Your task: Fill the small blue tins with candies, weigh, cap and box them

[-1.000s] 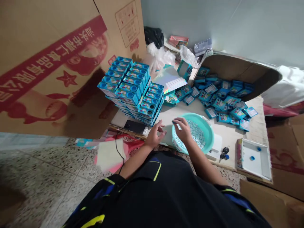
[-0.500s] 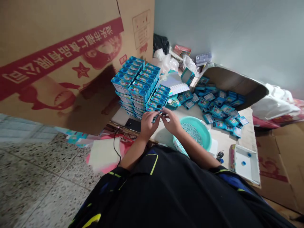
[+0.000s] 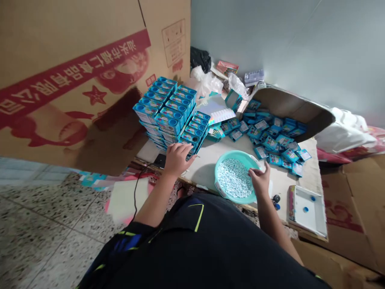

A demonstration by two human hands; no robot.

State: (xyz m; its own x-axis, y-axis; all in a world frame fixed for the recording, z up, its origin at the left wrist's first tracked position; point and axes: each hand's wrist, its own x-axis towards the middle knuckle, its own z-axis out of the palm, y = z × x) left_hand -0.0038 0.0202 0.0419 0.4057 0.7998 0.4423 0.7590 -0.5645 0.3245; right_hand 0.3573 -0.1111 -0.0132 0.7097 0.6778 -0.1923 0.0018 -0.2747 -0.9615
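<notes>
My left hand [image 3: 178,160] is at the near end of a stack of small blue boxes [image 3: 171,121]. Its fingers curl over a box at the front of the stack, with the thumb on the near side; the hand partly hides that box. My right hand [image 3: 260,180] is over the right edge of a turquoise bowl [image 3: 218,187]. Its thumb and a finger are pinched together, and another finger points up; anything between the tips is too small to make out. Many small pale pellets [image 3: 234,178] lie in the bowl.
A tipped carton [image 3: 303,105] spills loose blue boxes [image 3: 275,138] across the right of the table. A white tray [image 3: 307,212] holds two blue caps. To the left rises a large cardboard box [image 3: 90,84]. A black phone [image 3: 160,160] with a cable lies by the stack.
My hands were together over a small thing in front of the stack. They have parted: the right moved right and down to the bowl, the left stayed by the boxes.
</notes>
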